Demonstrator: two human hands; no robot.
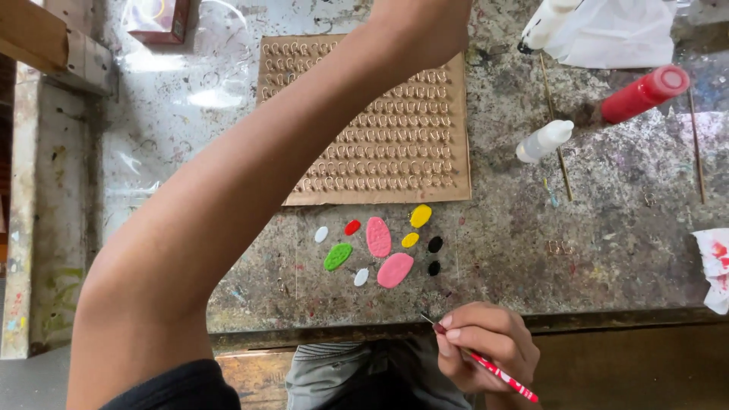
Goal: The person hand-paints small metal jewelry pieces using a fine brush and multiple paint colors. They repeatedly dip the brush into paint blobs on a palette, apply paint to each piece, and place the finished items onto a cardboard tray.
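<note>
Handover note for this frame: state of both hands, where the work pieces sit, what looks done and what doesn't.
Left hand: arm stretched across the table, hand out of frame at top.
Right hand: holds a thin red tool at the table edge.
Coloured oval blobs lie on a clear sheet below the cardboard with rows of small hooks.
Done: blobs laid out.
Left: cannot tell.
</note>
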